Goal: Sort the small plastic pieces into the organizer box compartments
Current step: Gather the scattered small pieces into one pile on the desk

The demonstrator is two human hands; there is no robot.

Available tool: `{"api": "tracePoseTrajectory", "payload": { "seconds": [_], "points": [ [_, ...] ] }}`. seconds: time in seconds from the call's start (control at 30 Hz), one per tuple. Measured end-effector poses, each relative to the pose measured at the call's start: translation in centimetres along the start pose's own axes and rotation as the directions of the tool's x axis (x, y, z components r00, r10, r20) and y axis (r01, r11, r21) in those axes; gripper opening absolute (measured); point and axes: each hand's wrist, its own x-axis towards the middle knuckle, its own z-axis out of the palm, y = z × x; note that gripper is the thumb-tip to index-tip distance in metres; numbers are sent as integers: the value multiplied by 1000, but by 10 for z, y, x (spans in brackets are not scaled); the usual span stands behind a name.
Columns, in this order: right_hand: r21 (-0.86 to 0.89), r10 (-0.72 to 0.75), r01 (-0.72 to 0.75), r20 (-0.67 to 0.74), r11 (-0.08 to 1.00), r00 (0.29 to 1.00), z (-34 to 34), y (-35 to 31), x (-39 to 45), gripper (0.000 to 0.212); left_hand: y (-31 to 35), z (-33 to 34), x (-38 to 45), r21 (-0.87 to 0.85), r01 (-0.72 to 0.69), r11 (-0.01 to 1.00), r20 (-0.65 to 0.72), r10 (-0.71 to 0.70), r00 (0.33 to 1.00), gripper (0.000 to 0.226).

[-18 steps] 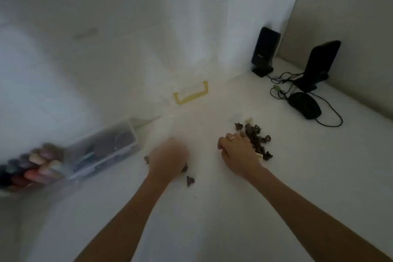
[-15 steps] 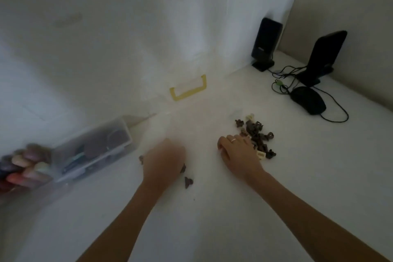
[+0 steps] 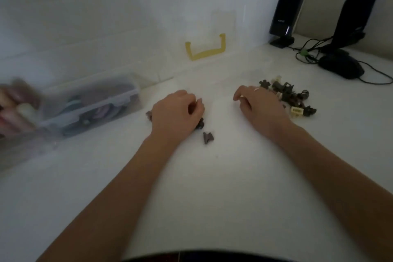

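Observation:
A pile of small dark plastic pieces (image 3: pixel 287 95), with a few cream ones, lies on the white table (image 3: pixel 212 187) right of centre. My right hand (image 3: pixel 261 106) rests palm down against the pile's left side, fingers loosely bent, and nothing shows in it. My left hand (image 3: pixel 178 110) is curled palm down over a few dark pieces (image 3: pixel 200 123). Whether it grips one is hidden. One loose dark piece (image 3: pixel 208 137) lies just right of its wrist. A yellow handle (image 3: pixel 205 50) marks a faint clear box at the wall's foot.
A clear lidded container (image 3: pixel 91 104) with blurred contents sits at the left, beside blurred coloured objects (image 3: pixel 14 104). Two black speakers (image 3: pixel 285 15) (image 3: pixel 357 19), a black mouse (image 3: pixel 342 67) and cables (image 3: pixel 308 55) stand at the back right. A white wall rises close behind.
The view has swung, so everything sits further right in frame. Both hands stay in about the same places on the table; the left hand's fingers look more curled.

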Motion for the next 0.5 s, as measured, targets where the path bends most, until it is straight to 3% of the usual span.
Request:
{"api": "tracePoseTrajectory", "payload": {
  "seconds": [0.17, 0.33, 0.5],
  "points": [
    [-10, 90, -91, -46, 996, 995, -9, 4, -4, 17, -5, -8, 0, -45, 4, 999, -94, -8, 996, 32],
    [-108, 150, -153, -32, 982, 988, -9, 1, -2, 23, -6, -9, 3, -120, -143, 982, -199, 117, 973, 34],
    [-174, 146, -169, -137, 970, 980, -8, 3, -5, 22, 5, 4, 8, -134, -339, 931, -233, 303, 924, 29]
  ]
}}
